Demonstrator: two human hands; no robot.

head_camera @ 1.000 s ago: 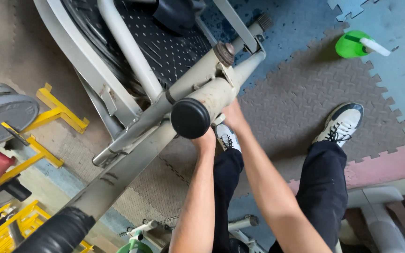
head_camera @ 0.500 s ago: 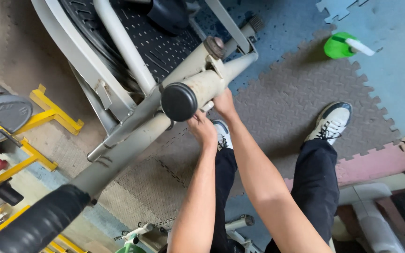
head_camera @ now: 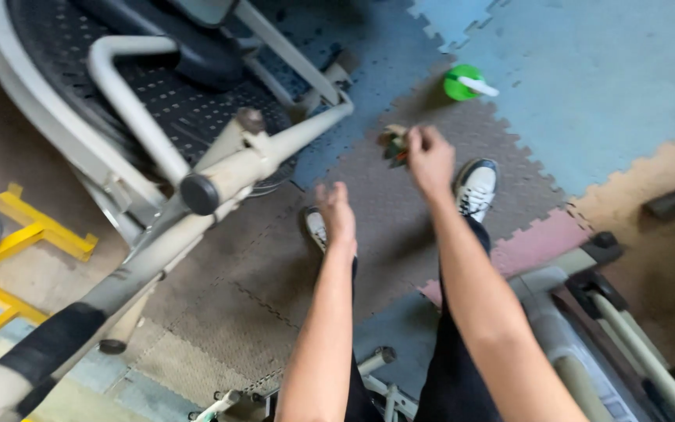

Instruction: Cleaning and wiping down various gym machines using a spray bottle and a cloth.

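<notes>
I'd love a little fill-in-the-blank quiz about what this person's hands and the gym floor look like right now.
1. The right hand is closed around a small ____ bundle of cloth.
2. The left hand holds ____; its fingers are spread over the floor mats.
3. The round bottle lying on the mats is ____ with a white spout.
4. The beige machine bar ends in a round ____ cap.

Missing words: crumpled; nothing; green; black

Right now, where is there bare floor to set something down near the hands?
Bare grey mat lies between the machine bar and the right shoe. Blue mat right of the green bottle is open. Crowded: machine frame upper left, bench lower right.
</notes>
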